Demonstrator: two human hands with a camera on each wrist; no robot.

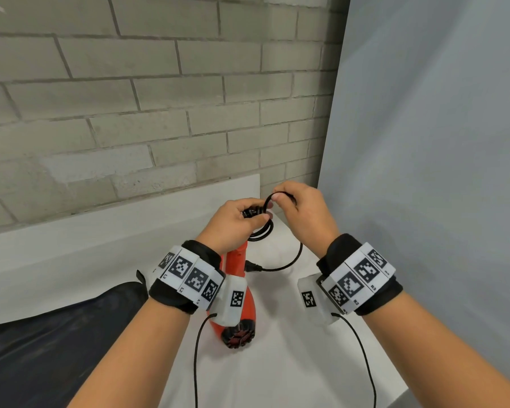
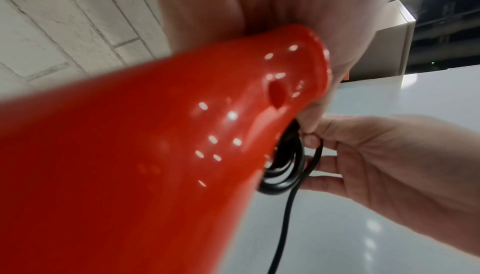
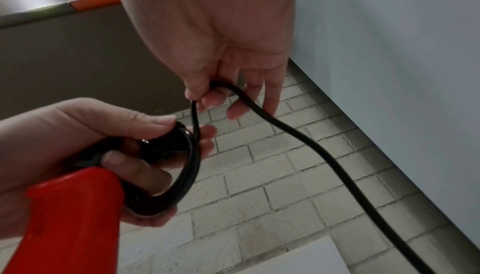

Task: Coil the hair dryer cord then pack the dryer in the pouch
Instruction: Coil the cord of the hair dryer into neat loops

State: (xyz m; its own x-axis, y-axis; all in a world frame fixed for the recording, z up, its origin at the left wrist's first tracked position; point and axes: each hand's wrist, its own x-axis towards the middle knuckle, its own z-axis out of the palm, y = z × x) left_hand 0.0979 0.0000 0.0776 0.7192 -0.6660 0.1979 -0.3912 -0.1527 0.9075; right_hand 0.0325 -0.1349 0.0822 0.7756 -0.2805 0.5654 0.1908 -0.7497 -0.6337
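The red hair dryer [image 1: 238, 293] lies on the white table [image 1: 292, 363] under my left wrist, its black grille end toward me; its handle [image 3: 75, 217] fills the left wrist view [image 2: 155, 155]. My left hand [image 1: 239, 219] grips the top of the handle together with several black cord loops [image 3: 187, 167] and the plug. My right hand [image 1: 292, 201] pinches a bend of the cord [image 3: 221, 87] just above those loops. The loose cord [image 1: 289, 260] sags down to the dryer's base. The black pouch [image 1: 56, 343] lies flat at the left.
A grey brick wall [image 1: 130, 98] stands behind the table and a pale panel [image 1: 424, 142] closes the right side. Thin black cables [image 1: 362, 357] run from both wrist cameras toward me. The table's right front corner [image 1: 407, 390] is near my right forearm.
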